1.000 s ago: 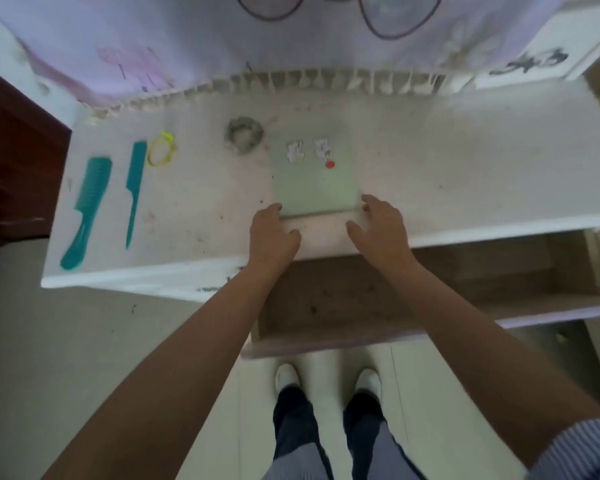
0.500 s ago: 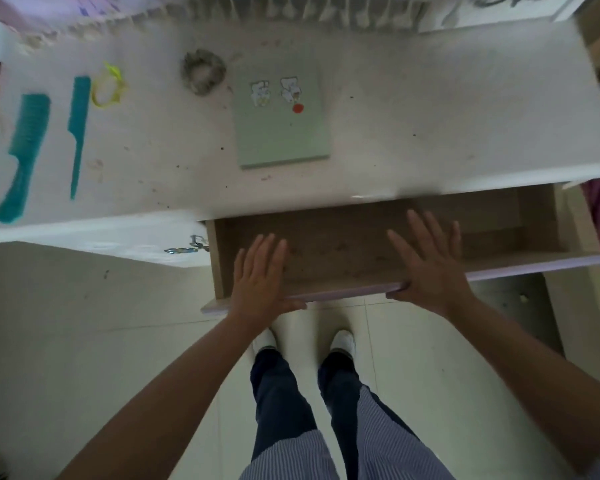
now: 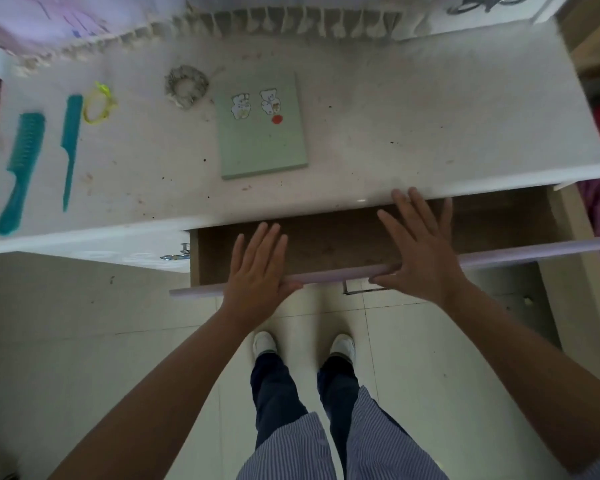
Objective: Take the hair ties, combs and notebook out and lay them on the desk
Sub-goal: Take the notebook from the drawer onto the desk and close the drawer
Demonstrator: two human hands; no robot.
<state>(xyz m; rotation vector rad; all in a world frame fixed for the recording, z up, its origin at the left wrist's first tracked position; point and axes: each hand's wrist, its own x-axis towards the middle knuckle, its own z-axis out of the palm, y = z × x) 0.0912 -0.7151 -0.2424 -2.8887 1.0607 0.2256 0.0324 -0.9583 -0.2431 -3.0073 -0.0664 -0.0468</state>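
While both hands, left (image 3: 257, 268) and right (image 3: 418, 251), lie flat with fingers spread on the open drawer's front edge (image 3: 534, 251), holding nothing, the green notebook (image 3: 260, 140), two teal combs (image 3: 21, 168), a yellow hair tie (image 3: 97, 103) and what seems a grey scrunchie (image 3: 186, 85) lie on the tabletop (image 3: 430, 116).
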